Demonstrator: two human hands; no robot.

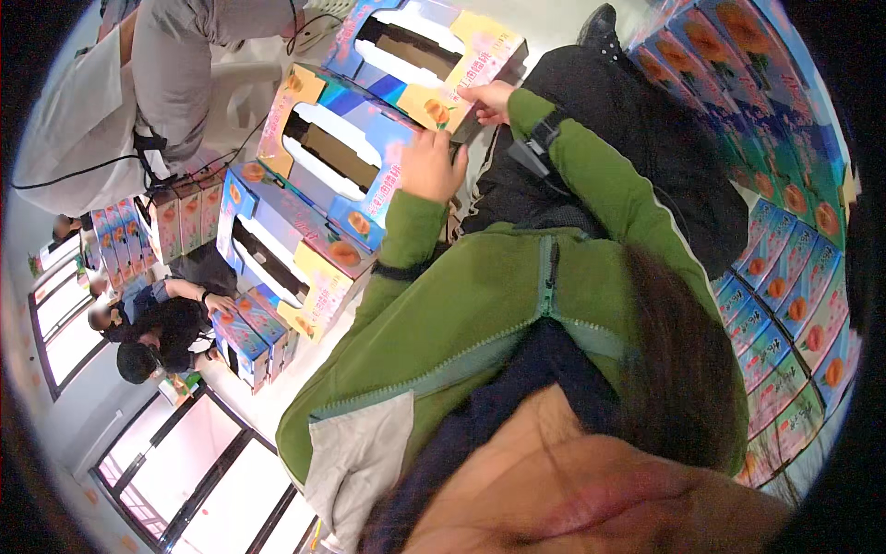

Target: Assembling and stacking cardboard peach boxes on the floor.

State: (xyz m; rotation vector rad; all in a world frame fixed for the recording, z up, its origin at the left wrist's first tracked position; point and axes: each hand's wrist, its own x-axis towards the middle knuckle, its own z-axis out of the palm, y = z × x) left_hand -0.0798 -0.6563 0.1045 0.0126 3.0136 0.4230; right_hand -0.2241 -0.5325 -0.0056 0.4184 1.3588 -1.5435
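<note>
Three printed cardboard fruit boxes with long die-cut openings in their tops stand in a row in front of me: a far box (434, 100), a middle box (358, 208) and a near box (318, 249). They are blue, yellow and pink with peach pictures. My right hand (492, 100) is closed at the far box's right corner, one digit on the printed panel and the others curled at the side. My left hand (432, 169), slightly blurred, is at the right end of the middle box, close to the far box, its fingers and thumb apart. Brown inner surfaces show through the openings.
Stacked printed boxes (784, 268) rise on my right. At left a person in grey trousers (173, 83) stands by a cable. Farther off, another person in dark clothes (171, 328) touches upright boxes (245, 337). Glass doors (198, 471) are at lower left.
</note>
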